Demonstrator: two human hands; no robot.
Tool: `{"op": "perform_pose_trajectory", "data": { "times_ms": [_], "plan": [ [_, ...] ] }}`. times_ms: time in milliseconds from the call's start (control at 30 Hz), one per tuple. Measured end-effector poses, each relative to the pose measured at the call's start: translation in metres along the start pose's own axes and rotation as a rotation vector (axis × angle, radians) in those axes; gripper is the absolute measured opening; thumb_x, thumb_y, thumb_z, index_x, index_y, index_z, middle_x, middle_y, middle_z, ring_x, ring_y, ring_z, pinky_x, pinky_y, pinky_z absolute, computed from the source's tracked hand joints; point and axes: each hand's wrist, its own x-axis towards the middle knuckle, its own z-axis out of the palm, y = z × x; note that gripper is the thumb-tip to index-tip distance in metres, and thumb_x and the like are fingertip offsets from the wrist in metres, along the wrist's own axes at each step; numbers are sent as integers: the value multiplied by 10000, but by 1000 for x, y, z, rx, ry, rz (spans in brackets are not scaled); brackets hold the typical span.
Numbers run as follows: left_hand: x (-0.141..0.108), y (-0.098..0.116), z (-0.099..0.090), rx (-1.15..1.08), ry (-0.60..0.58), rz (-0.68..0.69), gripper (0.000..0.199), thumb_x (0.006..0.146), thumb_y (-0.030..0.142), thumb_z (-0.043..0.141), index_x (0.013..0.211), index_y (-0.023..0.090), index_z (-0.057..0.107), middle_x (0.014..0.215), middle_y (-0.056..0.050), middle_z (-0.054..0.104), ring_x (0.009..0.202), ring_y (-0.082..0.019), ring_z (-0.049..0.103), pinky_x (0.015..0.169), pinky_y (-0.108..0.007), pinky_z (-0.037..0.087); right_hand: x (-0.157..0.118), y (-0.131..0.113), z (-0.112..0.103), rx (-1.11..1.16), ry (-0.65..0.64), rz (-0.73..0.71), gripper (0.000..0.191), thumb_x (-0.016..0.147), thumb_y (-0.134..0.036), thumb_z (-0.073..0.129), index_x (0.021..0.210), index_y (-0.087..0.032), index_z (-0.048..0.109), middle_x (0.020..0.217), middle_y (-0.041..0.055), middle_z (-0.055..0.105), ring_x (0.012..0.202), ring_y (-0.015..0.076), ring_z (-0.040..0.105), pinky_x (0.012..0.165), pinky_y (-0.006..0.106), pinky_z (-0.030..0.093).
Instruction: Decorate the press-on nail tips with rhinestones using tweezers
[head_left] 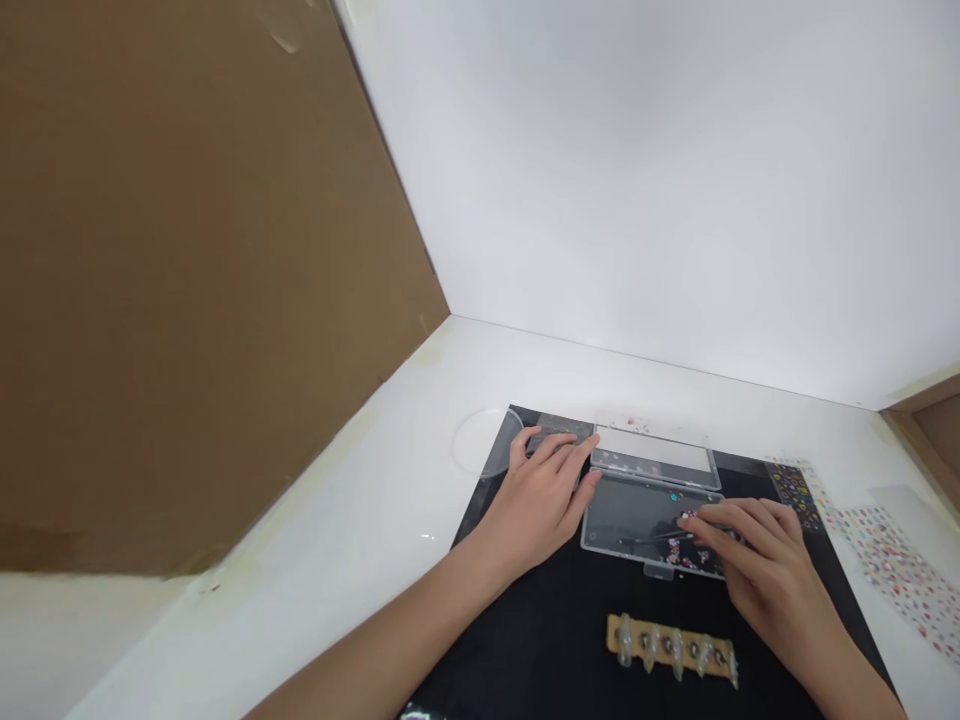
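Observation:
My right hand [757,560] is shut on a pair of slim dark tweezers [652,538], whose tips reach left across a transparent plastic box [645,515]. Small sparkling nail gems [675,550] lie in that box, partly hidden by my fingers. The box's hinged transparent lid [652,452] lies open on the far side. My left hand [540,500] rests flat on the black mat [555,640], its fingertips at the box's left edge. Near my hands, a wooden strip [671,648] holds a row of false nails [675,648].
Patterned nail sticker sheets [892,570] lie on the white surface [315,520] to the right, and a dark one [795,495] overlaps the mat's corner. A round transparent disc [484,440] sits at the mat's far left. Brown cardboard [187,280] and a white wall [637,150] stand behind.

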Motion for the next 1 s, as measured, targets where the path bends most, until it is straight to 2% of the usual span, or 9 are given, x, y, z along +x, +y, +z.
{"op": "perform_pose_trajectory", "data": {
  "times_ms": [267,467,633,767,900,1000],
  "plan": [
    [1,1,-1,6,15,6,381,1189,327,317,1429,167,566,1230,-90,812,1237,-263,695,1144,-527,327,-4,-6,5,72,-8,109,469,979,51,478,1251,-267,689,1085,32,788,994,177,696,918,371,398],
    [0,0,0,18,-7,-4,369,1179,318,358,1444,171,570,1264,-91,804,1261,-256,688,1157,-523,338,-7,-5,7,48,-49,98,486,953,16,505,1257,-294,721,1084,25,794,976,174,709,894,374,401],
    [0,0,0,12,-4,-8,357,1177,311,374,1436,174,578,1267,-82,805,1266,-251,686,1169,-512,321,-3,-17,8,75,10,206,428,997,10,457,1177,-277,718,1050,41,794,964,192,705,905,402,396],
    [0,1,0,3,9,-2,367,1191,328,338,1418,159,572,1260,-80,805,1254,-254,689,1158,-511,298,1,-17,4,61,28,161,417,1002,31,462,1184,-263,694,1047,30,791,963,188,694,897,384,391],
    [1,0,-1,8,8,6,382,1196,338,319,1411,149,571,1252,-79,806,1249,-256,692,1150,-512,296,1,-9,0,46,-8,79,398,994,31,493,1218,-234,688,1059,32,783,950,170,689,863,358,388],
    [1,0,-1,9,5,4,380,1194,331,324,1416,147,571,1251,-82,807,1249,-255,693,1147,-514,305,1,-7,-2,50,-21,75,401,996,26,501,1251,-225,681,1072,36,778,956,167,688,858,353,384]
  ]
}}
